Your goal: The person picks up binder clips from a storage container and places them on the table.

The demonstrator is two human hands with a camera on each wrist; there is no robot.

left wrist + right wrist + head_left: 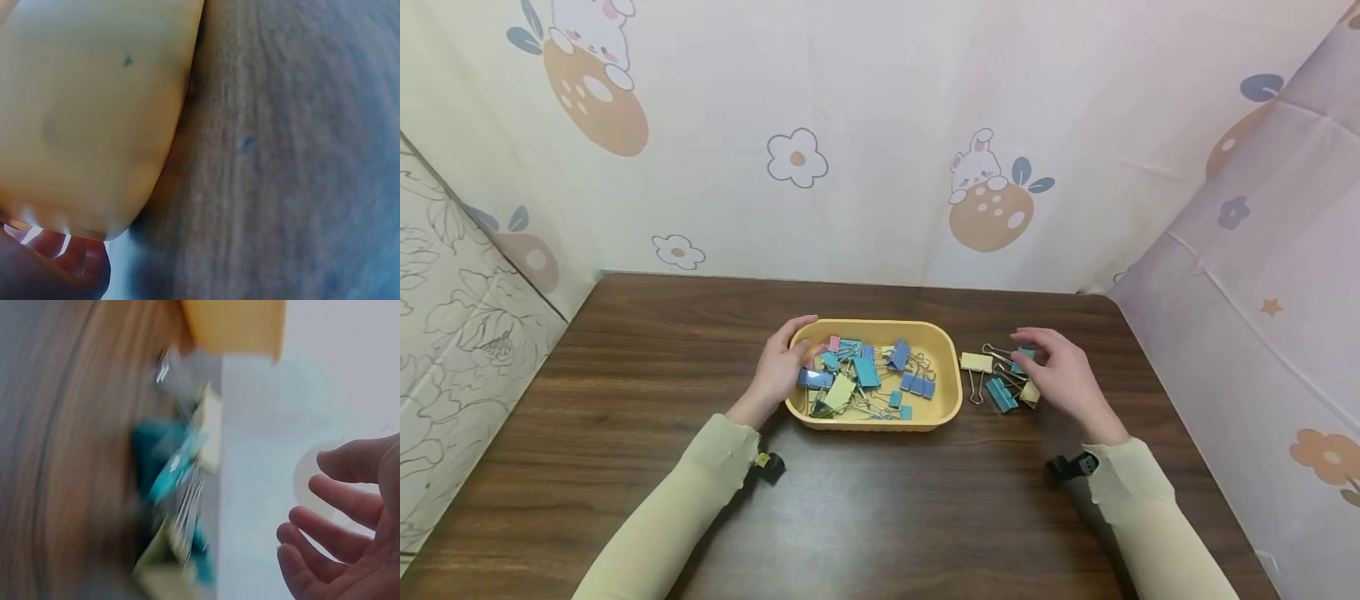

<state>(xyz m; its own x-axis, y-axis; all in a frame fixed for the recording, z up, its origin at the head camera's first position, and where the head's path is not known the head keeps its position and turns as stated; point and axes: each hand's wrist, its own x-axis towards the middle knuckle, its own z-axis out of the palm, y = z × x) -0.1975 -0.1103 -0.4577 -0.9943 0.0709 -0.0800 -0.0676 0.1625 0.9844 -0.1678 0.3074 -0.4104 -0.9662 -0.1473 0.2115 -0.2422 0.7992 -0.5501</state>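
Note:
A yellow plastic tray (943, 403) stands mid-table with several blue, teal, yellow and pink binder clips in it. My left hand (775, 371) grips its left end, thumb over the rim; the left wrist view shows the tray's outer wall (100, 125) with curled fingers (72, 256) at its end. Right of the tray lies a loose group of binder clips, among them a pale yellow clip (976, 362) and a teal clip (1002, 395). Over this group's right side is my right hand (1063, 375). Its fingers are spread and hold nothing in the right wrist view.
The dark wooden table (880, 508) runs back to a patterned curtain (880, 225). Another hanging cloth (1262, 333) borders the right side, and a floral panel (467, 317) is on the left. The loose clips lie close beside the tray's right end.

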